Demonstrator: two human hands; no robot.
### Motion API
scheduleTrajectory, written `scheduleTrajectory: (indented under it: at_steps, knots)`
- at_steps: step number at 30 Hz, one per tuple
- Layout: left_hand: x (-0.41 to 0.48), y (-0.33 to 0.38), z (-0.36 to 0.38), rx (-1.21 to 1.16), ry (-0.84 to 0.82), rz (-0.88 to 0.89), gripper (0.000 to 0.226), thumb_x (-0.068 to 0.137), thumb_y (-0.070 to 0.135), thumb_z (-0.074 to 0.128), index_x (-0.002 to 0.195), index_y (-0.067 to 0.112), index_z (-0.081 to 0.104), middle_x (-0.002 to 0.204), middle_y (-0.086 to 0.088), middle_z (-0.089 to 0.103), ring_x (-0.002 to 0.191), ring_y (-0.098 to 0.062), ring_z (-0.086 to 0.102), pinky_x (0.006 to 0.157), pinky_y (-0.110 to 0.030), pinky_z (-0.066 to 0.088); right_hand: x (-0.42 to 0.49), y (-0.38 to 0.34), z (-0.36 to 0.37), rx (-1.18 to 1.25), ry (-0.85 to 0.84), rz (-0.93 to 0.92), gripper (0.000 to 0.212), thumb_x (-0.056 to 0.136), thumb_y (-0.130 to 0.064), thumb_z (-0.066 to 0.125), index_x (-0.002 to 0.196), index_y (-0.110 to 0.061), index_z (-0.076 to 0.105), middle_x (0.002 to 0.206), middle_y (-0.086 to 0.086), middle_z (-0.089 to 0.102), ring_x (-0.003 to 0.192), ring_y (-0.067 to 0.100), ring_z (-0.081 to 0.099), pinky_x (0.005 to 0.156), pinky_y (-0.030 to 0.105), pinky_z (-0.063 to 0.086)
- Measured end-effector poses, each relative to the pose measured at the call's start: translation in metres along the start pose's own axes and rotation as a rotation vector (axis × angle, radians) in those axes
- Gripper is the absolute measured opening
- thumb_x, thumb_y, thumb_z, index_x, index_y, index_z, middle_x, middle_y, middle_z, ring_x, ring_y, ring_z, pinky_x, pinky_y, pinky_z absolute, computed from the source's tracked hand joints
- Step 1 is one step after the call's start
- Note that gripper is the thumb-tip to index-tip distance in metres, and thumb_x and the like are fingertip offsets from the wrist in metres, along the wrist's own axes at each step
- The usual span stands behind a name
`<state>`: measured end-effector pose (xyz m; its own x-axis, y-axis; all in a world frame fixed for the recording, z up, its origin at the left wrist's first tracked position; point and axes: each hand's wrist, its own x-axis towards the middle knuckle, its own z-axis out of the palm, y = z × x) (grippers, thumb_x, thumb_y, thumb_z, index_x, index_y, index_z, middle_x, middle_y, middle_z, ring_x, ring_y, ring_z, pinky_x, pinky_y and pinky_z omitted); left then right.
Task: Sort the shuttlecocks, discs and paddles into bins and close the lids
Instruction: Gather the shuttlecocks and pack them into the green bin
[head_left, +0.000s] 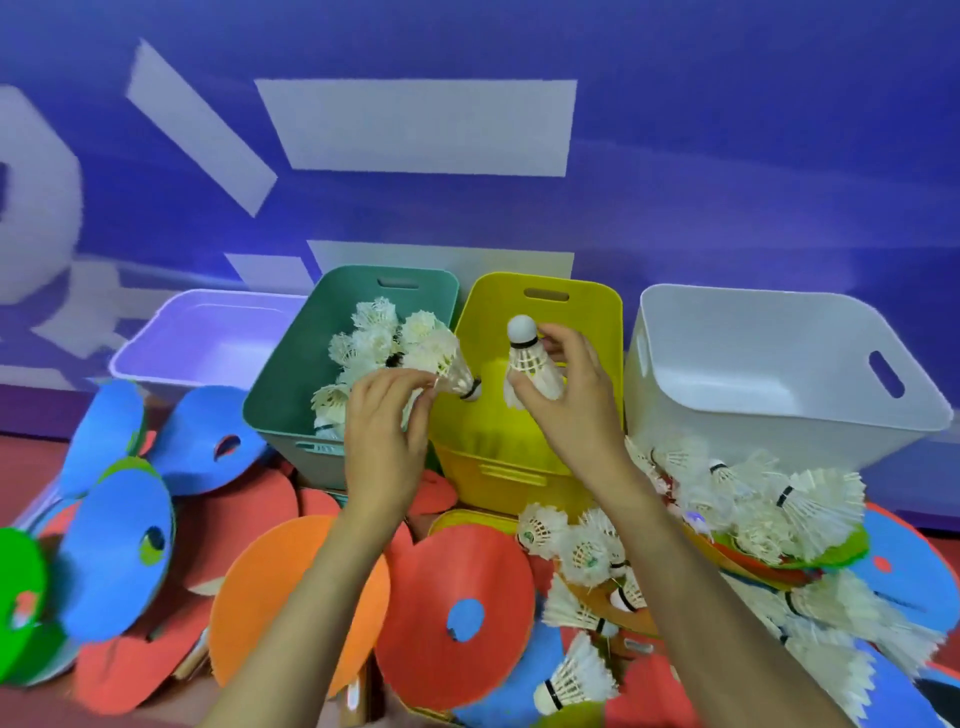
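green bin holds shuttlecocks; left grip pinches tilted shuttlecock, right grip upright shuttlecock

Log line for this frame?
left hand holds shuttlecock | right hand holds second shuttlecock over yellow bin | green bin holds shuttlecocks

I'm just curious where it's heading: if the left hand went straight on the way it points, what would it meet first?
Probably the shuttlecock pile in the green bin; the left hand points there, though depth is unclear.
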<state>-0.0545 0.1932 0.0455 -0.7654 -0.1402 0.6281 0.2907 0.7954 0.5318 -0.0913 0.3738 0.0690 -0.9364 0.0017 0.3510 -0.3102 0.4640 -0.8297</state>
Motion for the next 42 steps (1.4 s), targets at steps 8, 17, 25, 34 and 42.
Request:
scheduleTrajectory:
  at_steps: [8, 17, 25, 34, 42]
  knots:
    - [0.051, -0.130, -0.043, 0.252, -0.157, -0.177, 0.009, 0.087, 0.017, 0.065, 0.093, 0.015, 0.071, 0.091, -0.003, 0.068, 0.091, -0.031, 0.054, 0.078, -0.036, 0.043, 0.064, -0.027, 0.130, -0.178, -0.171, 0.006, 0.046, 0.085, -0.031, 0.066, 0.125, -0.015, 0.048, 0.122, 0.004, 0.054, 0.109, 0.020, 0.053, 0.086, 0.033, 0.045]
    - [0.093, -0.194, -0.021, 0.408, -0.893, -0.074, 0.026, 0.093, 0.021, 0.049, 0.111, 0.028, 0.067, 0.114, 0.000, 0.065, 0.108, -0.025, 0.054, 0.086, -0.037, 0.046, 0.080, -0.015, 0.171, -0.486, -0.337, 0.090, 0.035, 0.091, -0.038, 0.056, 0.121, -0.020, 0.056, 0.124, -0.001, 0.056, 0.115, 0.017, 0.051, 0.093, 0.031, 0.041]
    - [0.085, -0.202, 0.007, 0.095, -1.136, -0.158, 0.058, 0.095, 0.016, 0.050, 0.147, 0.025, 0.026, 0.155, -0.002, 0.022, 0.139, -0.020, 0.030, 0.113, -0.032, 0.027, 0.069, -0.009, 0.163, -0.385, -0.274, 0.101, 0.029, 0.092, -0.026, 0.057, 0.119, -0.018, 0.058, 0.121, -0.001, 0.056, 0.115, 0.016, 0.050, 0.096, 0.032, 0.041]
    - [0.072, -0.113, 0.015, -0.094, -0.687, -0.005, 0.040, 0.091, 0.016, 0.057, 0.130, 0.016, 0.051, 0.131, -0.003, 0.048, 0.120, -0.022, 0.048, 0.097, -0.037, 0.043, 0.032, -0.006, 0.091, -0.315, -0.084, -0.040, 0.031, 0.091, -0.023, 0.058, 0.121, -0.016, 0.057, 0.119, 0.000, 0.057, 0.114, 0.017, 0.051, 0.095, 0.023, 0.037]
    - [-0.017, 0.033, 0.034, -0.314, -0.402, 0.319, 0.019, 0.094, 0.019, 0.052, 0.106, 0.010, 0.064, 0.101, -0.003, 0.062, 0.097, -0.019, 0.059, 0.084, -0.027, 0.047, -0.048, 0.034, -0.028, -0.233, 0.175, 0.017, 0.035, 0.091, -0.016, 0.055, 0.126, -0.011, 0.052, 0.115, -0.001, 0.052, 0.106, 0.004, 0.048, 0.090, 0.012, 0.035]
